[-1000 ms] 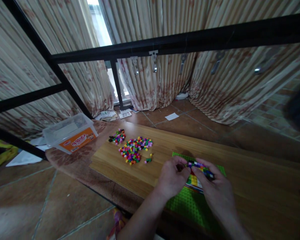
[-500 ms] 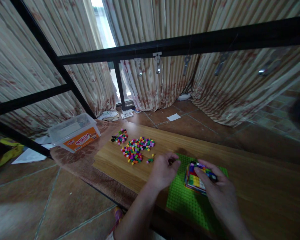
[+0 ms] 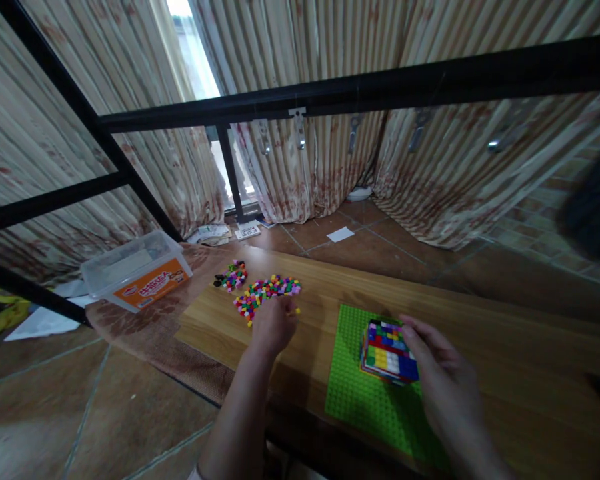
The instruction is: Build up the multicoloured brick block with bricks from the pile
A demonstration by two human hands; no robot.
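A low stack of coloured building bricks (image 3: 387,353), with rows of white, yellow, blue, red and purple on top, sits on a green studded baseplate (image 3: 347,373). My right hand (image 3: 445,373) is at the stack's right back corner, thumb and forefinger stretched out slightly apart; whether they touch it is unclear. Over the near side of a pile of small loose bricks (image 3: 275,285) is my left hand (image 3: 274,327). Its fingers curl down among the bricks, and their tips are hidden. A smaller heap of bricks (image 3: 235,275) lies just beyond, to the left.
The wooden board (image 3: 315,333) under everything rests on a brown cloth (image 3: 140,343). At the left stands a clear plastic tub (image 3: 140,270) with an orange label. A black metal rail (image 3: 330,97) with hanging clips crosses ahead, curtains (image 3: 325,180) behind it.
My left hand has moved left from beside the baseplate to the brick pile. My right hand has drawn back rightward off the stack's top, uncovering it. The view has shifted slightly.
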